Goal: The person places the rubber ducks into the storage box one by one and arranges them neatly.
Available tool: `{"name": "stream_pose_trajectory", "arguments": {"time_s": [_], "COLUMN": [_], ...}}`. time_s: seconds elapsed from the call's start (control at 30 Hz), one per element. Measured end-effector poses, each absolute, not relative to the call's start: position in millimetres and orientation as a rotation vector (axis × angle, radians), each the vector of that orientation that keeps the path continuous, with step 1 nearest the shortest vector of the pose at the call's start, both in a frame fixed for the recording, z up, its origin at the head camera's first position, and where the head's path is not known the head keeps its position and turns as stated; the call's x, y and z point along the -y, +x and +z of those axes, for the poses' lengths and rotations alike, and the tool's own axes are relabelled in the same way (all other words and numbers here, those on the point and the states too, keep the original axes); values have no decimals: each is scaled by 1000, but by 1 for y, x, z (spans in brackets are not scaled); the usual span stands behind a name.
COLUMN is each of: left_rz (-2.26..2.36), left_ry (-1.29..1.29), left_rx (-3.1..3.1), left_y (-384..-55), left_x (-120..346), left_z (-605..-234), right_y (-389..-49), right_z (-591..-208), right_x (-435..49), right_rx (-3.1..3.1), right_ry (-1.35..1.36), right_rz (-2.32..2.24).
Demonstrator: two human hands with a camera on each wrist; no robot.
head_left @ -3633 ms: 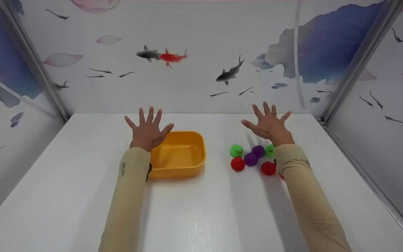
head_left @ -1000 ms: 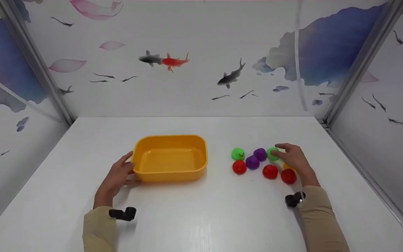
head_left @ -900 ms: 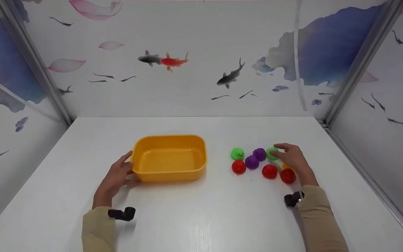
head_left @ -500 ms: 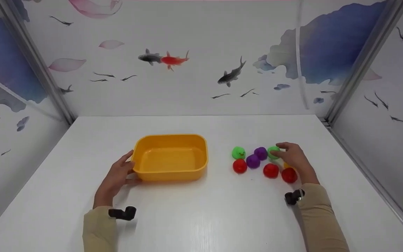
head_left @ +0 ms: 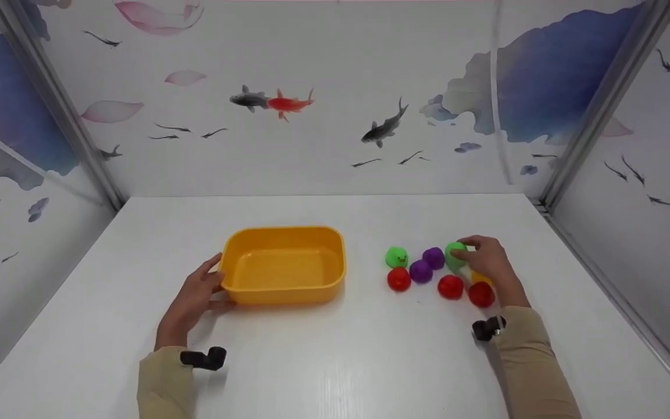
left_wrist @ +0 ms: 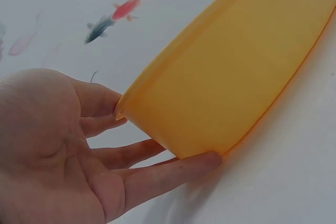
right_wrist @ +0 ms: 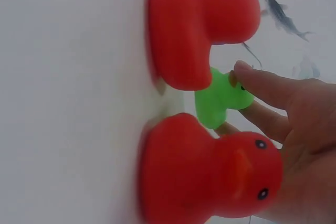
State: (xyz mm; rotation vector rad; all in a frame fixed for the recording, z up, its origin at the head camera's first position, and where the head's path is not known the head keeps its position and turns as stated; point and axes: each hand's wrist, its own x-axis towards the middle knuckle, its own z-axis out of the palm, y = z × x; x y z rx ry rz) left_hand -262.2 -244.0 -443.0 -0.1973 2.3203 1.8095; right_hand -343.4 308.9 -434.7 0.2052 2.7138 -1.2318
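My left hand [head_left: 191,298] lies at the left end of a yellow plastic basin [head_left: 335,286]. In the left wrist view its nearly straight fingers touch the end wall under the rim, and the thumb lies along the basin's lower corner. My right hand [head_left: 489,262] pinches a green rubber duck [head_left: 456,256] between thumb and fingers, close over the table. Two red rubber ducks [right_wrist: 181,174] stand nearer the camera in the right wrist view. A yellow object [head_left: 480,279] is partly hidden behind the right hand and a red duck [head_left: 481,295].
Left of the right hand sit another green duck [head_left: 396,257], a red one [head_left: 399,279] and two purple toys [head_left: 421,271]. The white table [head_left: 312,361] is bounded by printed panels [head_left: 323,151] at the back and sides. A black camera sits on each wrist.
Both hands came down from being raised and spread; the left went to the basin, the right to the green duck. Over the last half second the green duck has risen slightly in the right hand.
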Motion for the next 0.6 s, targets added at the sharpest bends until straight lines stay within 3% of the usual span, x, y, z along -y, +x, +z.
{"name": "stream_pose_trajectory", "arguments": {"time_s": [0.6], "left_rz": [1830], "left_ry": [-188], "left_rx": [-2308], "left_y": [-262], "left_x": [245], "left_z": [-449], "right_y": [-325], "right_z": [-396], "right_x": [-279], "right_rx": [-2714], "right_ry": [49], "right_rz": [-1266]}}
